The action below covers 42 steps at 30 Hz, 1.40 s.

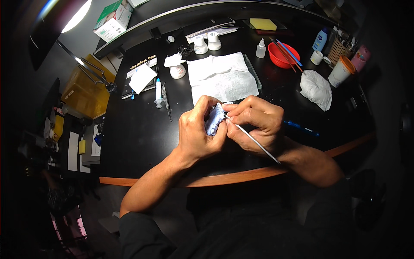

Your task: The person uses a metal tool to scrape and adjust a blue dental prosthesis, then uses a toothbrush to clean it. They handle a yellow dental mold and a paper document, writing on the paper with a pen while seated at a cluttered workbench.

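Observation:
My left hand point(195, 129) is closed around a pale bluish dental model point(214, 121) with a row of teeth, held above the near half of the black table. In my right hand point(257, 121), a thin metal dental instrument point(260, 146) is pinched like a pen. Its tip meets or nearly meets the right side of the model; my fingers partly hide the contact. Both hands are close together, the right fingertips near the model's upper end. Just beyond them lies a creased white paper towel point(222, 80).
A syringe point(158, 93) and tweezers point(167, 101) lie to the left, near a tooth shade guide point(143, 63). White jars point(200, 45) stand behind. On the right are a red bowl point(282, 58) with brushes across it, crumpled white tissue point(316, 90) and a cup point(342, 71).

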Each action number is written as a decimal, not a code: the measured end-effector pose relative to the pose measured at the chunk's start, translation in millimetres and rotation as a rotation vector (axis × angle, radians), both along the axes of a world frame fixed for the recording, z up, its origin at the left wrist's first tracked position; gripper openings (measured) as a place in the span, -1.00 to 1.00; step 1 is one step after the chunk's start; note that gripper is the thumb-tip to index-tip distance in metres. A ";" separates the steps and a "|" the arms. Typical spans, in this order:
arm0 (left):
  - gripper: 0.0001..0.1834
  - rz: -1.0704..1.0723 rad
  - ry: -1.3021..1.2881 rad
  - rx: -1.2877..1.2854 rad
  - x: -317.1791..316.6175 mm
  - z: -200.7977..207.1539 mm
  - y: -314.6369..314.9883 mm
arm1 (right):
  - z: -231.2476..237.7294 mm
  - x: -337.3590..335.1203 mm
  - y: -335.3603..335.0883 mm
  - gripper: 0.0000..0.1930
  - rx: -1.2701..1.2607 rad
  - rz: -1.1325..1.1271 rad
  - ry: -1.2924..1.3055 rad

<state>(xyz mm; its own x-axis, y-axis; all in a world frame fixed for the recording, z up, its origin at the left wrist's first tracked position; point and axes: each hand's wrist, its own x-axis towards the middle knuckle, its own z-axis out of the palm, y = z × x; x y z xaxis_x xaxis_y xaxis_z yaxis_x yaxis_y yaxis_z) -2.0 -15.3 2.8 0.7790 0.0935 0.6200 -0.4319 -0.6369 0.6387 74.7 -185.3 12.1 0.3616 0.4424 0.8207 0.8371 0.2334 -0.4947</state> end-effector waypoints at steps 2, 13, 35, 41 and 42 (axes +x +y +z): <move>-0.70 0.001 0.013 -0.004 -0.6 -0.6 0.6 | -0.9 -0.2 0.7 -0.87 -0.003 0.000 0.005; -0.70 0.004 -0.019 0.010 1.2 0.0 1.5 | 0.6 2.0 -0.2 -0.87 -0.003 0.007 0.009; -0.69 0.051 -0.020 0.086 0.4 2.3 1.7 | 4.6 3.3 -2.7 -0.85 -0.031 0.032 0.001; -0.69 -0.011 -0.034 0.013 2.4 1.5 2.7 | 5.3 5.2 -3.0 -0.86 -0.009 0.042 0.004; -0.69 -0.011 -0.033 0.013 1.8 2.0 3.3 | 4.8 5.1 -3.0 -0.86 -0.009 0.043 0.005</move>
<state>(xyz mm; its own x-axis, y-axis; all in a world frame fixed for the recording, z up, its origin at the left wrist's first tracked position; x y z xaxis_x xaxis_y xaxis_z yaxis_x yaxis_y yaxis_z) -0.1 -12.1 4.8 0.7587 0.0772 0.6468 -0.4597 -0.6401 0.6156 79.8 -188.3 17.0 0.3461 0.4651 0.8148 0.8242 0.2643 -0.5009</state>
